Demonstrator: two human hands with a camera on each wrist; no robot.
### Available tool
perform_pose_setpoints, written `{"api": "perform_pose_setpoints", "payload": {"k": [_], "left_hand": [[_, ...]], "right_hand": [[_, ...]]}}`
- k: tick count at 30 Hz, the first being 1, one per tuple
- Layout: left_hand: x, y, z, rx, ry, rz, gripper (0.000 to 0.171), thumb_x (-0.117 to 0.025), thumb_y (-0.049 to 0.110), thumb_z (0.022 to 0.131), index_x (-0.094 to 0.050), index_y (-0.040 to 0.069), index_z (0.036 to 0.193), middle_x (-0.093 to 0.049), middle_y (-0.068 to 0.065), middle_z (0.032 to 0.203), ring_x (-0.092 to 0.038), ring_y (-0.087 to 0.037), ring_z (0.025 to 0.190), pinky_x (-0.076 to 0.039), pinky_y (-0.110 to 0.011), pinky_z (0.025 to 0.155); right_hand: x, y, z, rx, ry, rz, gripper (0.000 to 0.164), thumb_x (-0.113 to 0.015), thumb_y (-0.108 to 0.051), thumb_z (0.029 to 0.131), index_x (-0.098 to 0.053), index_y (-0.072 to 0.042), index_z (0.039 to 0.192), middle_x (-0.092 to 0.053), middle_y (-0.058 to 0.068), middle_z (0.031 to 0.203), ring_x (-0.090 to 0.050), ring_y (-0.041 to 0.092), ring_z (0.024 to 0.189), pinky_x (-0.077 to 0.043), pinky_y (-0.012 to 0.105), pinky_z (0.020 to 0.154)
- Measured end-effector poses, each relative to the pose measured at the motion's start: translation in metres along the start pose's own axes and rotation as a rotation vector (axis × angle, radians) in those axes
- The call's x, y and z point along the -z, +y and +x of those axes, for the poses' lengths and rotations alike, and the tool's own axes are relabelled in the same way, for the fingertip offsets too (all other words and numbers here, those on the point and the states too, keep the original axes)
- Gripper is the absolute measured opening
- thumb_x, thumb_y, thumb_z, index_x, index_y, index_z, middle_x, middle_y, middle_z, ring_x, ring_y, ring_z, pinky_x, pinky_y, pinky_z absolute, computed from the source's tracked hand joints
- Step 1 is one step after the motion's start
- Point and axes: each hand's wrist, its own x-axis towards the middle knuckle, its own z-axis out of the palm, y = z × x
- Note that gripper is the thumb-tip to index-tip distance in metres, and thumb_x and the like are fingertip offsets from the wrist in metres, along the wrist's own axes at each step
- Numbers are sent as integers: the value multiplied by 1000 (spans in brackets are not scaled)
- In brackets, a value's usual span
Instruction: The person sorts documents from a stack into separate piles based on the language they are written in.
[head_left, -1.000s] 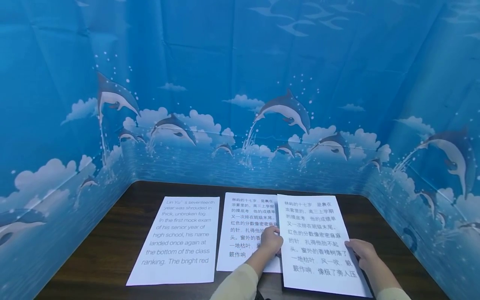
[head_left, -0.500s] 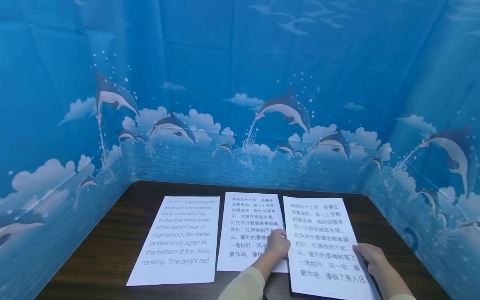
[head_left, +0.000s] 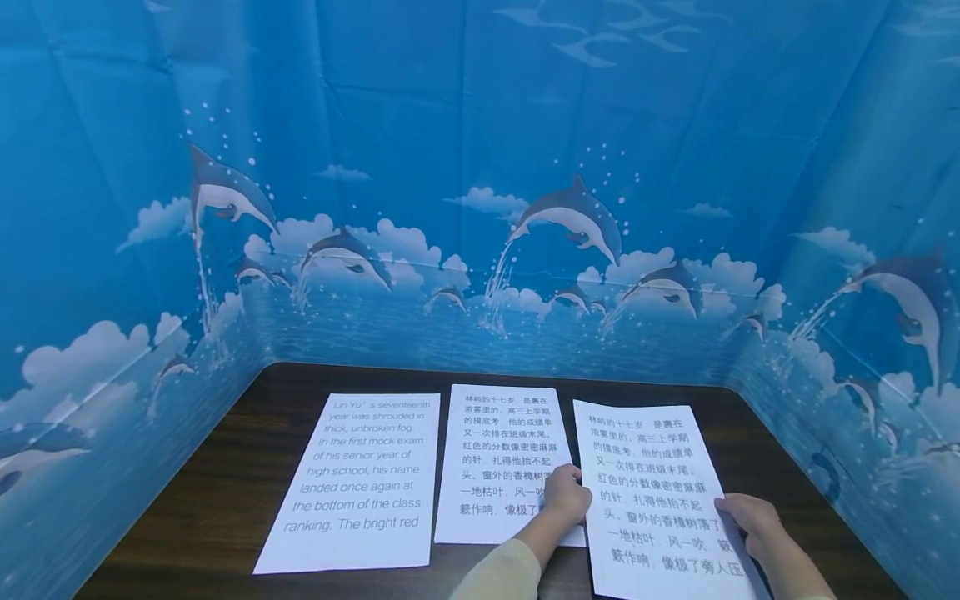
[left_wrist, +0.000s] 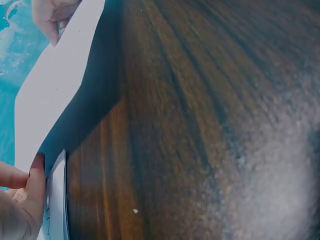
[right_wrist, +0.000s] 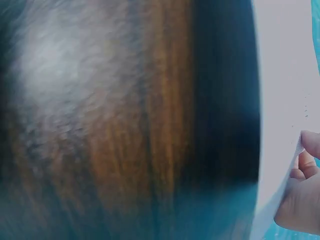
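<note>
A white sheet of paper (head_left: 652, 492) printed with Chinese text is held between both hands at the right of the table. My left hand (head_left: 566, 496) pinches its left edge, and my right hand (head_left: 757, 521) pinches the right edge. In the left wrist view the sheet (left_wrist: 60, 80) is raised off the wood and casts a shadow, with thumb and finger closed on its edge. The right wrist view has the right-hand fingers (right_wrist: 302, 200) gripping the sheet's border. Beside it lies a second Chinese-text sheet (head_left: 495, 467), partly covered by the left hand and forearm.
An English-text sheet (head_left: 360, 483) lies flat on the left of the dark wooden table (head_left: 202, 500). A blue curtain (head_left: 420, 125) with dolphins and clouds encloses the table at the back and on both sides.
Both hands have carried the held sheet to the right and slightly toward the person. More of the middle sheet now shows. The left sheet stays where it was.
</note>
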Motion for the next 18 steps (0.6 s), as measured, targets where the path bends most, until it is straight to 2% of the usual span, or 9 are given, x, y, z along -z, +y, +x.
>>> {"api": "perform_pose_setpoints", "payload": {"k": [4, 9, 18], "left_hand": [[-1, 1, -1, -13, -3, 12, 21, -53, -7, 67, -57, -1, 86, -47, -10, 74, -48, -19, 60, -42, -25, 37], [-2, 1, -1, -14, -10, 14, 18, -53, -6, 68, -57, -1, 85, -46, -9, 72, -47, -17, 54, -42, -25, 36], [-4, 1, 1, 25, -36, 7, 20, -53, -6, 70, -56, 0, 89, -46, -9, 71, -48, -15, 45, -43, -23, 36]], "right_hand": [[0, 2, 0, 26, 10, -10, 40, -45, -9, 86, -35, 13, 118, -52, 20, 88, -53, 29, 74, -40, 42, 65], [0, 2, 3, 28, 31, -51, 40, -44, -11, 86, -36, 13, 117, -53, 20, 86, -53, 30, 74, -40, 42, 65], [-2, 2, 6, 48, 69, -48, 41, -47, -9, 85, -37, 14, 117, -50, 26, 93, -49, 34, 81, -39, 48, 71]]}}
